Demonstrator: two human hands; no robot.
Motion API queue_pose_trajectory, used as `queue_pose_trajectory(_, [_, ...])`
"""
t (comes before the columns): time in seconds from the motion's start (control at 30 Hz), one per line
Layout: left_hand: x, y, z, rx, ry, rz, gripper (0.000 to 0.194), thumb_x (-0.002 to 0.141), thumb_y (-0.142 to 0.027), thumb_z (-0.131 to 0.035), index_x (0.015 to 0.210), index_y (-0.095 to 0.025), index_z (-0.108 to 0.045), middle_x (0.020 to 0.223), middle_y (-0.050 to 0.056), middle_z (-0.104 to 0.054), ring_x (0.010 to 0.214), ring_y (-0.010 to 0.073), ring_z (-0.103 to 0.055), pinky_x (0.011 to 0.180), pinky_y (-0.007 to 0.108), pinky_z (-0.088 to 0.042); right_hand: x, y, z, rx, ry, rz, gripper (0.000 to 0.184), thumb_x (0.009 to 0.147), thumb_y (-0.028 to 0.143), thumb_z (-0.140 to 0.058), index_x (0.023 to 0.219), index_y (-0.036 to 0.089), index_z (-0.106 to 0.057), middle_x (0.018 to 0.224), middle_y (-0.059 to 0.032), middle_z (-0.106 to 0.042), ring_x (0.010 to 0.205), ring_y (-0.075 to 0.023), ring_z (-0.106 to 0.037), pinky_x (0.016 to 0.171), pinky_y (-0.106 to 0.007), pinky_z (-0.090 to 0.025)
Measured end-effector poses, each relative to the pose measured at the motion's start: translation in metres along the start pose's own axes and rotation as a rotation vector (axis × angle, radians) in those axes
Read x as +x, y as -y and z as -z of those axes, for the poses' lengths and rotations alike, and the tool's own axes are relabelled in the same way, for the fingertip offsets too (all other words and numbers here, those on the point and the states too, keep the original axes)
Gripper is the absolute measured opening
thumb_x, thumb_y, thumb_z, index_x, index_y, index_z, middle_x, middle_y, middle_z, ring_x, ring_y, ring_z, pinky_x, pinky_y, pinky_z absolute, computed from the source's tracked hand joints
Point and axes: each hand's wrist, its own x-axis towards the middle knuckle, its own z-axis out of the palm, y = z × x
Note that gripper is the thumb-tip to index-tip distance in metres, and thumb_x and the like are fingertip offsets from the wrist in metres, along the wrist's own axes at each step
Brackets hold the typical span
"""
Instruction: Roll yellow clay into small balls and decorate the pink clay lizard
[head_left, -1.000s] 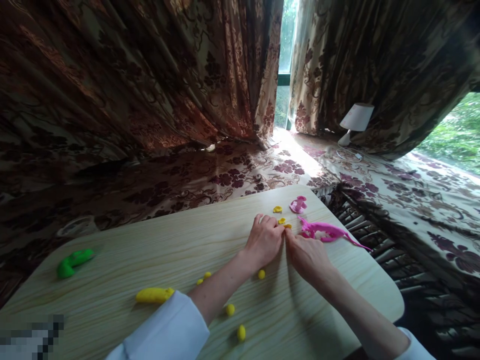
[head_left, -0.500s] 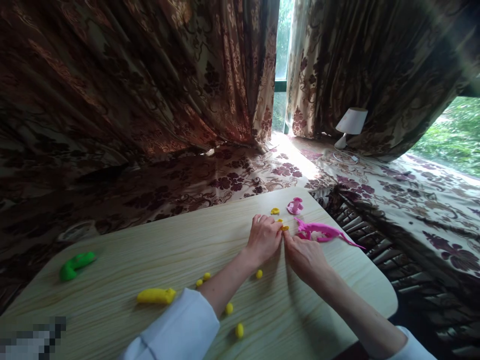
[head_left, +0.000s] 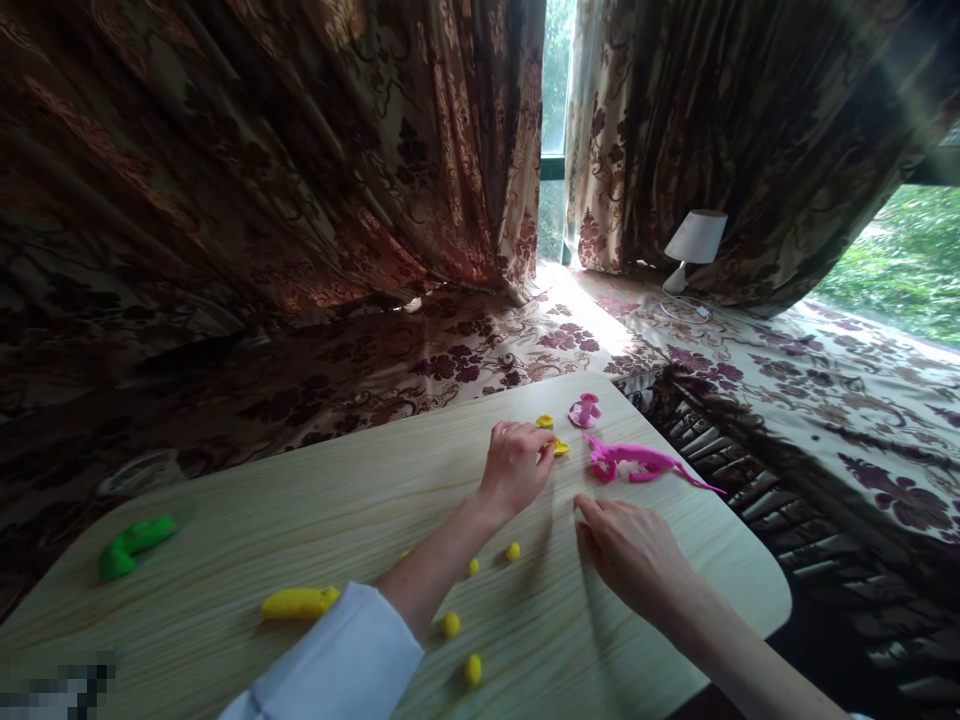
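Note:
My left hand point(head_left: 517, 465) is over the table, its fingers pinched at the edge of a small, flattened yellow clay piece point(head_left: 559, 447). A similar yellow clay piece point(head_left: 544, 421) lies just beyond it. Closer to me, my right hand point(head_left: 630, 545) hovers with fingers curled and thumb and forefinger together; whatever may be between them is hidden. A long-tailed pink clay animal point(head_left: 637, 460) lies past the right hand, and a paler pink clay piece point(head_left: 585, 410) stands near the table's far corner. Small yellow clay balls point(head_left: 513, 551) are scattered below the left forearm.
A yellow clay roll point(head_left: 296, 603) lies left of my sleeve, and a curved green clay piece point(head_left: 135, 545) is at the table's left end. The wooden table point(head_left: 315, 500) borders a cloth-covered ledge point(head_left: 450, 360) with a white lamp point(head_left: 696, 238). Patterned curtains point(head_left: 300, 150) hang behind.
My hands have moved apart: the right has drawn back toward me, away from the yellow piece and the pink animal. The left stays by the yellow piece. The view has shifted slightly.

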Motion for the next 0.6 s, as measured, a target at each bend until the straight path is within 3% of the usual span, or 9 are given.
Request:
queue_pose_trajectory(0.1, [0.012, 0.016, -0.003, 0.003, 0.037, 0.051, 0.018, 0.087, -0.026, -0.048, 0.092, -0.021, -0.064, 0.092, 0.003, -0.065, 0.09, 0.0175, -0.058, 0.09, 0.039, -0.039, -0.003, -0.001, -0.001, 0.013, -0.004, -0.004, 0.009, 0.086, 0.019, -0.042, 0.086, 0.02, -0.052, 0.072, -0.0004, -0.062, 0.067, -0.0165, -0.061, 0.051, -0.027, -0.024])
queue_pose_trajectory(0.3, [0.043, 0.039, -0.014, 0.023, 0.122, 0.157, 0.029, 0.087, -0.03, -0.051, 0.113, -0.017, -0.053, 0.115, 0.008, -0.055, 0.095, 0.0194, -0.058, 0.079, 0.04, -0.049, -0.006, -0.002, 0.001, 0.062, -0.013, -0.002, 0.012, 0.087, 0.019, -0.042, 0.087, 0.021, -0.054, 0.072, -0.0007, -0.063, 0.068, -0.0165, -0.061, 0.053, -0.026, -0.027])
queue_pose_trajectory(0.4, [0.055, 0.042, -0.02, 0.047, 0.149, 0.206, 0.03, 0.087, -0.03, -0.052, 0.113, -0.017, -0.052, 0.115, 0.008, -0.056, 0.095, 0.0198, -0.058, 0.08, 0.041, -0.049, 0.001, 0.0, 0.002, 0.075, -0.034, -0.002, 0.021, 0.088, 0.02, -0.039, 0.104, 0.02, -0.053, 0.077, -0.0021, -0.065, 0.071, -0.0177, -0.063, 0.054, -0.026, -0.031])
queue_pose_trajectory(0.5, [0.06, 0.04, -0.024, 0.064, 0.166, 0.21, 0.029, 0.087, -0.03, -0.051, 0.113, -0.017, -0.053, 0.115, 0.008, -0.055, 0.095, 0.0195, -0.057, 0.08, 0.04, -0.049, 0.014, 0.004, 0.0, 0.038, -0.025, -0.02, 0.04, 0.088, 0.02, -0.037, 0.128, 0.016, -0.039, 0.08, -0.0056, -0.067, 0.068, -0.02, -0.064, 0.052, -0.027, -0.035])
queue_pose_trajectory(0.6, [0.059, 0.037, -0.026, 0.072, 0.167, 0.181, 0.028, 0.087, -0.03, -0.05, 0.112, -0.018, -0.053, 0.115, 0.008, -0.055, 0.095, 0.0192, -0.057, 0.08, 0.04, -0.049, 0.029, 0.009, -0.003, 0.0, 0.009, -0.056, 0.051, 0.087, 0.019, -0.037, 0.137, 0.012, -0.028, 0.075, -0.0083, -0.068, 0.064, -0.0222, -0.065, 0.05, -0.027, -0.037])
